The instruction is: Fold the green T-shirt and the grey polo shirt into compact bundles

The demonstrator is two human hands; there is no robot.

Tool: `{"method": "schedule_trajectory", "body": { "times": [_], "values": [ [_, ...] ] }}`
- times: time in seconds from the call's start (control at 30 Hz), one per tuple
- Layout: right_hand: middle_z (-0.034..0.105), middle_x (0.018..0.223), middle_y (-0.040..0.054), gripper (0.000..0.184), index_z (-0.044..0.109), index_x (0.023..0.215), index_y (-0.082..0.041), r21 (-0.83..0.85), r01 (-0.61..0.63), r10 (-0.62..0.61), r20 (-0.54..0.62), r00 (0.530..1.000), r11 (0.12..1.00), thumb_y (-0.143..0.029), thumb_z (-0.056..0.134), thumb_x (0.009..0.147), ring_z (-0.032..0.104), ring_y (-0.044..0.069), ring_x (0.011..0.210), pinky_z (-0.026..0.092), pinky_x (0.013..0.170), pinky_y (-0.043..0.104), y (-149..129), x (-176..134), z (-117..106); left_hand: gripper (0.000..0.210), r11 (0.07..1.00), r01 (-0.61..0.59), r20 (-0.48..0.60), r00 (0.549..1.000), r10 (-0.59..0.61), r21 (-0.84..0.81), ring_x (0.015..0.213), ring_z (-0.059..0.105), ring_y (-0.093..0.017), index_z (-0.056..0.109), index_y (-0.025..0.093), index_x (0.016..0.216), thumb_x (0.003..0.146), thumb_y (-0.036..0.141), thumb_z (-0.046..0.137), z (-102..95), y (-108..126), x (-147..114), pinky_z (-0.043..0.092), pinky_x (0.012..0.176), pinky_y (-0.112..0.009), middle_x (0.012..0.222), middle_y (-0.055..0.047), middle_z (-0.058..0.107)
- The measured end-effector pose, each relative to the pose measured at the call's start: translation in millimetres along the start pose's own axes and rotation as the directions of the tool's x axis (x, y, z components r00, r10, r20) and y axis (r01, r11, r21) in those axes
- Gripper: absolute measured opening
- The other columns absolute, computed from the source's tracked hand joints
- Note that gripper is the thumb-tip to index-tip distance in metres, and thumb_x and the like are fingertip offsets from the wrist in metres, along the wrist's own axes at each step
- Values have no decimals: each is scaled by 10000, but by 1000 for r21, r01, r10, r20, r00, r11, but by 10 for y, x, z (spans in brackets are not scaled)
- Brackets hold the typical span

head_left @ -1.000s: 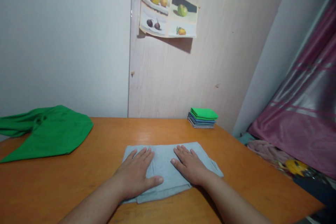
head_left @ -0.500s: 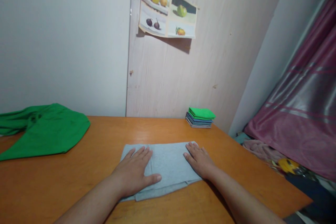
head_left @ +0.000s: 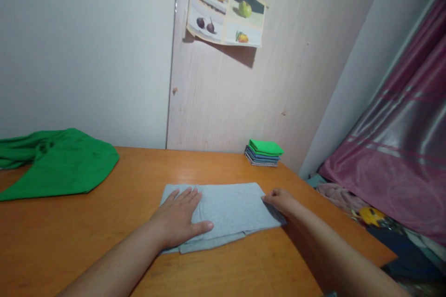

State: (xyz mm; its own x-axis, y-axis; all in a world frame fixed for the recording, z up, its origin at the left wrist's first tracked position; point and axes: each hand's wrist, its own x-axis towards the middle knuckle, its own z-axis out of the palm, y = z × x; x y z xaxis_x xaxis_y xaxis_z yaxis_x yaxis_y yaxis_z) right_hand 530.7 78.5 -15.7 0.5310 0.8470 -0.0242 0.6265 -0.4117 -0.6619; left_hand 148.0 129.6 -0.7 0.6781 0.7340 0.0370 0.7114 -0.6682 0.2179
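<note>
Two hands on folded grey cloth [head_left: 223,211] | left hand [head_left: 177,218] flat, grip spread, on cloth's left half | right hand [head_left: 280,200] grip pinched on cloth's right edge | orange wooden tabletop [head_left: 104,241] beneath cloth

A home, likely a bedroom: a wooden tabletop [head_left: 104,241] against the wall, a fruit poster [head_left: 226,11] taped on a wood panel, a pink curtain [head_left: 400,148], folded clothes [head_left: 264,152] at the tabletop's far right corner.

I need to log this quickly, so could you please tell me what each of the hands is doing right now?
Left hand: open, flat on the folded grey garment.
Right hand: curled closed on the garment's right edge.
</note>
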Motion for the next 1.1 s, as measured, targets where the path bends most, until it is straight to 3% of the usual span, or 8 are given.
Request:
{"method": "schedule_trajectory", "body": {
  "times": [0.2, 0.5, 0.63, 0.83, 0.97, 1.1],
  "values": [
    [600, 597, 0, 214, 593, 659, -186, -44, -86, 88, 52, 995, 995, -289, 781, 651, 528, 135, 555, 284, 475, 235, -162, -20, 32, 1069, 1000, -3, -2, 1000, 3, -14, 1518, 177, -342, 354, 130, 1552, 806, 895, 306, -7, 5, -7, 110, 1225, -549, 1618, -155, 245],
    [630, 618, -6, 149, 544, 770, -220, 177, -153, 107, 244, 964, 972, -313, 641, 706, 589, 153, 516, 379, 441, 238, -439, -160, -65, 1062, 999, -18, -11, 1000, 18, -29, 1521, 170, -332, 355, 149, 1553, 800, 897, 315, 32, -18, -2, 96, 1227, -535, 1620, -149, 248],
    [669, 669, 11, 193, 528, 797, -229, 253, -138, 56, 306, 950, 958, -311, 648, 669, 633, 163, 573, 459, 503, 244, -636, -198, -129, 1078, 999, -19, -15, 1000, 18, -39, 1523, 162, -331, 346, 143, 1556, 792, 904, 317, 33, -9, -3, 87, 1228, -529, 1622, -154, 246],
    [681, 712, -3, 311, 565, 902, -219, 393, -20, -152, 401, 903, 919, -270, 641, 605, 636, 153, 582, 488, 556, 242, -1042, -353, -81, 1045, 999, -14, -13, 1000, 13, -46, 1524, 164, -326, 339, 181, 1560, 797, 895, 331, 34, 14, -16, 82, 1222, -529, 1621, -143, 260],
    [649, 665, -39, 411, 569, 1019, -216, 431, 16, -233, 455, 859, 902, -204, 606, 610, 595, 132, 515, 417, 485, 212, -1279, -550, 104, 1098, 999, -21, -12, 1000, 21, -44, 1524, 155, -338, 332, 142, 1560, 783, 917, 295, 30, 30, -16, 74, 1223, -544, 1622, -161, 247],
    [565, 589, -76, 454, 589, 1084, -184, 353, 119, -277, 439, 855, 928, -136, 588, 633, 512, 94, 473, 307, 433, 186, -1408, -690, 368, 1130, 999, -19, -10, 1000, 19, -43, 1522, 158, -347, 333, 115, 1557, 775, 929, 270, 25, 38, -20, 74, 1223, -544, 1621, -176, 248]
  ]
}}
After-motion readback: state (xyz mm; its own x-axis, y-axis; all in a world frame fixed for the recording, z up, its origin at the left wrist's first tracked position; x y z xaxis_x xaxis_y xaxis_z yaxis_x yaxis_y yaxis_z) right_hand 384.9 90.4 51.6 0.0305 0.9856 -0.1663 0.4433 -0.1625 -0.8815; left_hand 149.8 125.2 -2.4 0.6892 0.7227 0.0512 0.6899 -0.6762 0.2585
